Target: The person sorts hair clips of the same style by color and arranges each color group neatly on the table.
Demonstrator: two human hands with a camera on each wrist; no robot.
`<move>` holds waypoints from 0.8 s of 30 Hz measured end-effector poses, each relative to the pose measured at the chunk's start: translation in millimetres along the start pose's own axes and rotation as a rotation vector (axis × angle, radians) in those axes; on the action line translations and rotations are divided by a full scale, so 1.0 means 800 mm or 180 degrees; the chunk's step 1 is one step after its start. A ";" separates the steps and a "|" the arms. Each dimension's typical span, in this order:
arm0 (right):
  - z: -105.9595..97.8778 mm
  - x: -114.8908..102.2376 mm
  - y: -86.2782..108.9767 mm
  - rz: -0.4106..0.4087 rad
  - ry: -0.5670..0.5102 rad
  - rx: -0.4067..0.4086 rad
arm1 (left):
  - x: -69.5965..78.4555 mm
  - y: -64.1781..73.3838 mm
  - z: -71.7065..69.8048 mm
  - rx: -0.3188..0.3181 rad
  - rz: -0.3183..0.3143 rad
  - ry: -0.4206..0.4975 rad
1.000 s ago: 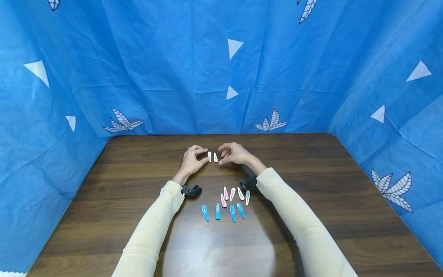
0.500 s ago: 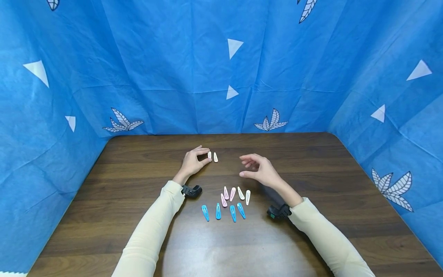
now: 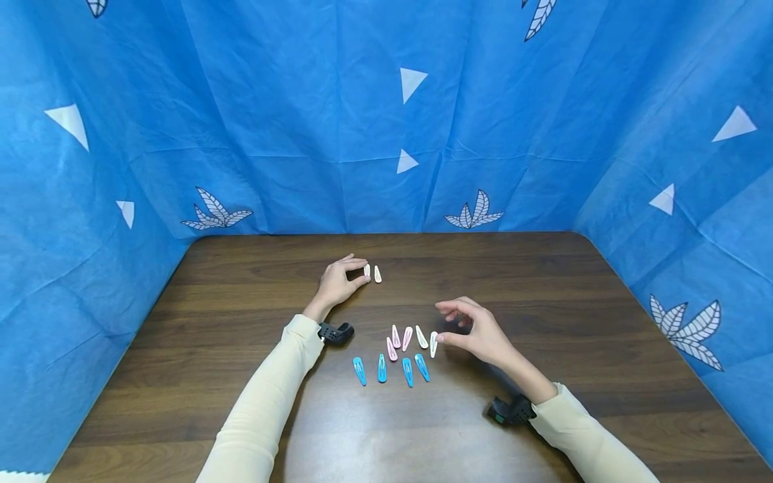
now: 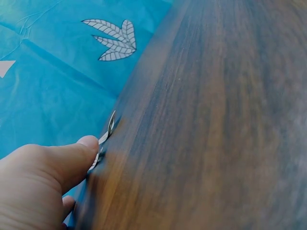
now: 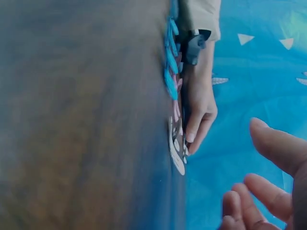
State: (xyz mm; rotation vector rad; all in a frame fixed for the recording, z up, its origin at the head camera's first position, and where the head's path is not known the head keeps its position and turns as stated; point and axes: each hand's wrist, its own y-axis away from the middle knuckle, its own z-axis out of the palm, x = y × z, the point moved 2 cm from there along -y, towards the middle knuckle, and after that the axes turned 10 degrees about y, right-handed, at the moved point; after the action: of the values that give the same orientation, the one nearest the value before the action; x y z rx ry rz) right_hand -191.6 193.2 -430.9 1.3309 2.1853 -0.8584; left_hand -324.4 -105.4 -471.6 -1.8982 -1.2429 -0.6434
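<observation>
My left hand [image 3: 337, 282] pinches a whitish snap hair clip [image 3: 366, 270] between thumb and fingertips at the far part of the table. A second whitish hair clip [image 3: 378, 274] lies just right of it. In the left wrist view the thumb [image 4: 72, 158] partly covers the clips. My right hand [image 3: 480, 332] hovers at the right of the clip group, thumb and fingers spread apart and holding nothing. Its thumb tip is right by a white hair clip [image 3: 433, 344]. Another white hair clip [image 3: 421, 337] lies beside that one.
Several pink hair clips [image 3: 395, 336] lie left of the white ones, and several blue hair clips [image 3: 382, 368] form a row in front. The brown wooden table [image 3: 241, 349] has a blue patterned cloth [image 3: 338, 114] hanging behind it and along both sides.
My right hand has left the two whitish clips at the back and come right and toward me, to the white clips. My left hand has stayed nearly still at its clip.
</observation>
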 end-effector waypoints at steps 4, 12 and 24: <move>0.006 0.005 0.008 0.0006 0.0084 -0.0063 | 0.000 -0.001 0.000 -0.0025 -0.0048 -0.0026; 0.018 0.014 0.016 0.0005 0.0298 -0.0098 | -0.001 0.001 0.002 -0.0057 -0.0097 -0.0029; 0.029 0.015 0.018 -0.0039 0.0549 -0.0043 | 0.000 0.000 0.001 -0.0077 -0.0168 -0.0037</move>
State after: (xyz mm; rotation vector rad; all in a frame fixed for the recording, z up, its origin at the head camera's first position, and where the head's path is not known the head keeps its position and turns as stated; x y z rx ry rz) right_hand -182.8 189.4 -459.3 1.4340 2.3273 -0.7567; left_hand -324.2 -104.9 -472.2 -1.8967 -1.3016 -0.6786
